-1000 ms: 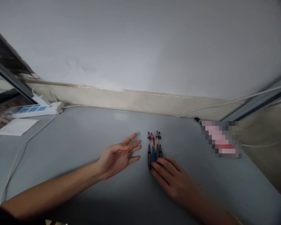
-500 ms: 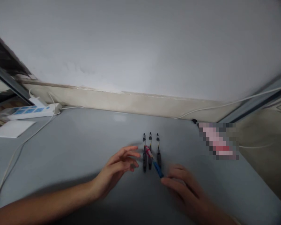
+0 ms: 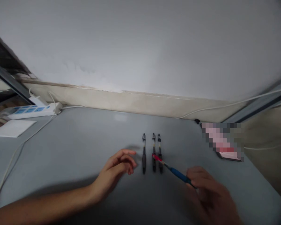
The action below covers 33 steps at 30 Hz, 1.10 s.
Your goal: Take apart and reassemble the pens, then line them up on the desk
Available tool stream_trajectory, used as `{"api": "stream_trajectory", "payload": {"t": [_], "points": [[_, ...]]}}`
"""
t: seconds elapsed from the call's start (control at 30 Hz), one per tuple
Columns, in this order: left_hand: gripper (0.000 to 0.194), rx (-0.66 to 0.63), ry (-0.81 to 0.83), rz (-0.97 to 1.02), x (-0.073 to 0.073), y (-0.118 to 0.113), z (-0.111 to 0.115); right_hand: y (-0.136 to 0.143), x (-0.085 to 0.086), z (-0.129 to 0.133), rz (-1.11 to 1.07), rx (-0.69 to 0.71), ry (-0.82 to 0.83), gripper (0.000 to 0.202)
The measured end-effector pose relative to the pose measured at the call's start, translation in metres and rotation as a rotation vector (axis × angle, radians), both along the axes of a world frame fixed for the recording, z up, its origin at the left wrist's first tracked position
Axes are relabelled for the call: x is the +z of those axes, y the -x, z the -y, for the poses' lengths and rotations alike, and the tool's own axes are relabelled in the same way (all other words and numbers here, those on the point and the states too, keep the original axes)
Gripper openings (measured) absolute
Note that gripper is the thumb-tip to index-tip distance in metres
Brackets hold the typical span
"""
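Three dark pens lie side by side on the grey table, pointing away from me. The left pen (image 3: 144,157) lies apart from the other two; the middle pen (image 3: 154,145) and the right pen (image 3: 160,147) are close together. My right hand (image 3: 206,187) pinches the end of a blue pen with a red tip part (image 3: 178,175), which slants over the lower halves of the middle and right pens. My left hand (image 3: 120,164) is just left of the left pen, fingers apart and curled, holding nothing.
A white power strip (image 3: 35,110) with cables and a white flat item (image 3: 14,128) are at the far left. A blurred pink object (image 3: 220,140) lies at the right, near the table edge. The wall (image 3: 131,100) runs behind the table (image 3: 84,134).
My right hand has moved right with the blue pen, which now slants more flatly. The middle pen has shifted right, towards the right pen. My left hand has curled slightly.
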State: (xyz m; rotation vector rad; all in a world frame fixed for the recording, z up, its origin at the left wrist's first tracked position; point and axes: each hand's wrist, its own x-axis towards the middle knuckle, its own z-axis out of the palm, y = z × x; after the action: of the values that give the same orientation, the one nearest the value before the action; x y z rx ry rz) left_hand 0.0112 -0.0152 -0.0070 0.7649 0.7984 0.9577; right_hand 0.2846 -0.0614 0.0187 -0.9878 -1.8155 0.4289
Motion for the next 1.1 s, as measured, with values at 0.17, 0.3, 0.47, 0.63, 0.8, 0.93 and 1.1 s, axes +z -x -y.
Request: {"api": "stream_trajectory", "payload": {"t": [0.17,0.3,0.47,0.63,0.8,0.93,1.1], "points": [[0.029,0.024,-0.006,-0.023,-0.002,0.001,0.002,-0.001,-0.008,0.009,-0.204,-0.094,0.08,0.018],[0.038,-0.066,-0.048,-0.074,-0.003,0.0,0.01,0.003,-0.022,0.016,-0.359,-0.155,0.187,0.009],[0.029,-0.163,-0.091,-0.103,0.002,-0.003,0.021,0.011,-0.029,0.019,-0.326,-0.012,0.474,0.011],[0.028,-0.073,-0.122,-0.129,-0.002,-0.001,0.022,0.021,-0.018,0.018,-0.171,0.165,0.751,0.024],[0.034,-0.067,-0.089,-0.153,-0.003,-0.003,0.023,0.028,-0.02,0.021,0.173,0.119,0.689,0.054],[0.037,-0.049,-0.066,-0.205,0.0,-0.005,0.025,0.02,-0.036,0.027,0.221,0.05,0.585,0.028],[0.039,-0.047,-0.066,-0.219,-0.003,-0.004,0.026,0.014,-0.04,0.03,0.241,0.043,0.501,0.028]]}}
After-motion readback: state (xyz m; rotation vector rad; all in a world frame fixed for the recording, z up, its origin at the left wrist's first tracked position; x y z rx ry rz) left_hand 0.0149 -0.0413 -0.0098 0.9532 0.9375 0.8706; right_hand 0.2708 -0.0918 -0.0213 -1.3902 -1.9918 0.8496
